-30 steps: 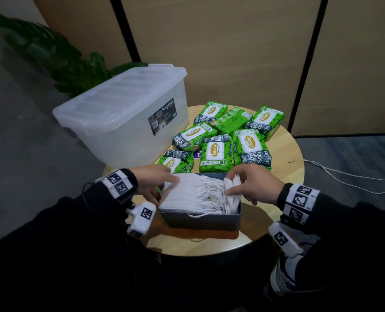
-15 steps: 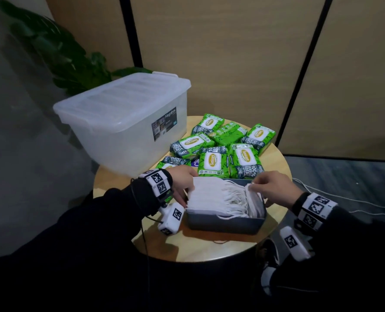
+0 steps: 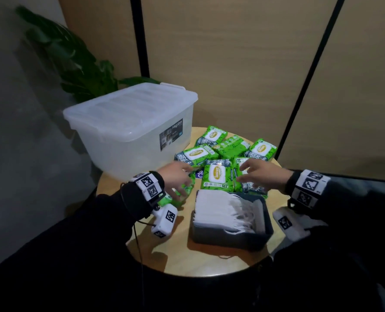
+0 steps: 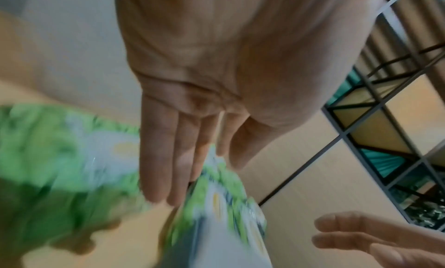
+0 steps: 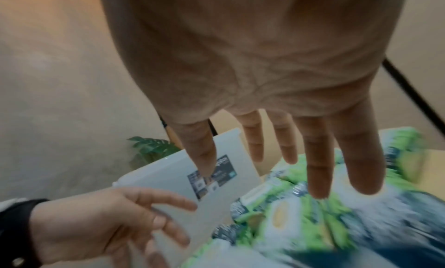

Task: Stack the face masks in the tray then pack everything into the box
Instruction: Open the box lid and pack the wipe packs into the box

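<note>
A grey tray (image 3: 229,238) near the table's front edge holds a stack of white face masks (image 3: 218,208), ear loops trailing right. Behind it lie several green wipe packs (image 3: 216,176). The translucent lidded box (image 3: 130,129) stands at the back left, lid closed. My left hand (image 3: 178,176) hovers open above the packs at the left of the tray, fingers straight (image 4: 168,158). My right hand (image 3: 252,174) is open too, fingers spread (image 5: 317,158) above the packs behind the tray. Neither hand holds anything.
The round wooden table (image 3: 274,248) is small, with little bare room at the front. A leafy plant (image 3: 74,57) stands behind the box. Wood wall panels with black strips rise behind. A thin loop lies on the table in front of the tray.
Both hands have let go of the masks in the tray and moved up and forward over the green packs. The head view has shifted, so the scene sits lower.
</note>
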Tool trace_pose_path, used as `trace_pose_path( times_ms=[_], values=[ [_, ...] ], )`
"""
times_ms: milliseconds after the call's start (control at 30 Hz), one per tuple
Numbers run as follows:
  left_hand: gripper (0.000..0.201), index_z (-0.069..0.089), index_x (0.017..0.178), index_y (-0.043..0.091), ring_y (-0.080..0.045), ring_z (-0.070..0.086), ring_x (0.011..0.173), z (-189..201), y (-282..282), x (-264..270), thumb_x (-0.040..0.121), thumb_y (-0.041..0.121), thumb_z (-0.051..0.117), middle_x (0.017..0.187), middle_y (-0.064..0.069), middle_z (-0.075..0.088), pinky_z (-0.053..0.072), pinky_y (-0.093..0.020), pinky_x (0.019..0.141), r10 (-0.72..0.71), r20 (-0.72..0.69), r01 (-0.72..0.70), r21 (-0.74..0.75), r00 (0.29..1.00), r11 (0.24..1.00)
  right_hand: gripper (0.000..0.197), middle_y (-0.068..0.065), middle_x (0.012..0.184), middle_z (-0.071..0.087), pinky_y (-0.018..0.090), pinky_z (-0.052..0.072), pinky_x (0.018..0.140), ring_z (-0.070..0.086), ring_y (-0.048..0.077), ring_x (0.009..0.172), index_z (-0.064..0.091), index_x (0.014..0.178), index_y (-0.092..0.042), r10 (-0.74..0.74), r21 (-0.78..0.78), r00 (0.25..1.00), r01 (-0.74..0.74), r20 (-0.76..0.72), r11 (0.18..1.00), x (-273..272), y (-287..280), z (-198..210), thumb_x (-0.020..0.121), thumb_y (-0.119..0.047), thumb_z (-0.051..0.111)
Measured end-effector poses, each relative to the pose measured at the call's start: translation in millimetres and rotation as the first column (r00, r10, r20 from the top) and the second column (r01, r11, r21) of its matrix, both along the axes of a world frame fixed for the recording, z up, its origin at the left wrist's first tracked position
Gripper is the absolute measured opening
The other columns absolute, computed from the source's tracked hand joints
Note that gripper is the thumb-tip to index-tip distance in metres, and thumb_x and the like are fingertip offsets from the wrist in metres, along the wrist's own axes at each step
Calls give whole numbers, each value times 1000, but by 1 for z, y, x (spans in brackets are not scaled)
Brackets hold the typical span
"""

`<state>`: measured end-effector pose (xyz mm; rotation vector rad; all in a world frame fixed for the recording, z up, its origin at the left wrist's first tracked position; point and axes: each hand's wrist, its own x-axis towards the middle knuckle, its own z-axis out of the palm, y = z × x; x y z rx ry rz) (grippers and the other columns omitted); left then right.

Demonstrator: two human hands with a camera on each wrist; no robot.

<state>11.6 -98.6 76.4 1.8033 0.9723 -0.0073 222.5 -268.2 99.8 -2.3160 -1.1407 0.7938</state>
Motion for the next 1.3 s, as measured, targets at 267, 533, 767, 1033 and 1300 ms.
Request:
trace_pose_path(
  times_ms=[267, 533, 767, 1033, 1300],
  values=[
    [39, 66, 128, 27, -25, 62, 112, 76, 124, -72, 92, 14, 60, 129, 1, 63, 53, -43, 97, 249, 100, -204, 875, 963, 440, 21, 13, 104, 63, 55, 57, 90, 68, 30, 86, 62, 120, -9, 86, 221, 799, 59, -595, 974, -55, 125, 66, 103, -21, 59],
    [85, 29, 158, 36, -31, 44, 138, 62, 190, -122, 86, 37, 75, 159, -3, 41, 33, -46, 115, 285, -309, 125, 845, 907, 520, 48, 12, 125, 52, 53, 59, 75, 62, 32, 100, 51, 139, -13, 60, 165, 844, 34, -533, 986, -112, 218, 32, 100, -37, 64],
    [68, 39, 155, 35, -30, 43, 131, 54, 161, -33, 91, 19, 55, 153, 4, 47, 40, -43, 109, 39, -247, 207, 881, 968, 426, 57, 22, 123, 58, 55, 60, 72, 67, 37, 91, 43, 138, -7, -14, 211, 750, 203, -661, 956, -113, 264, 17, 104, -52, 49],
    [35, 69, 127, 26, -22, 63, 117, 69, 178, -49, 93, 32, 71, 128, 0, 68, 48, -36, 106, 180, 265, -312, 632, 947, 709, 35, 18, 84, 67, 40, 58, 47, 72, 29, 56, 55, 124, 1, -12, 313, 696, 339, -718, 887, -92, 272, 16, 105, -29, 51],
    [71, 54, 115, 18, -32, 69, 96, 15, 181, -90, 60, 47, 88, 117, -10, 65, 61, -46, 78, 879, 440, -791, -463, 186, 400, 32, 13, 85, 70, 28, 53, 41, 71, 25, 56, 54, 126, -5, 20, 318, 683, 315, -731, 894, -86, 274, 13, 106, -29, 51]
  ],
)
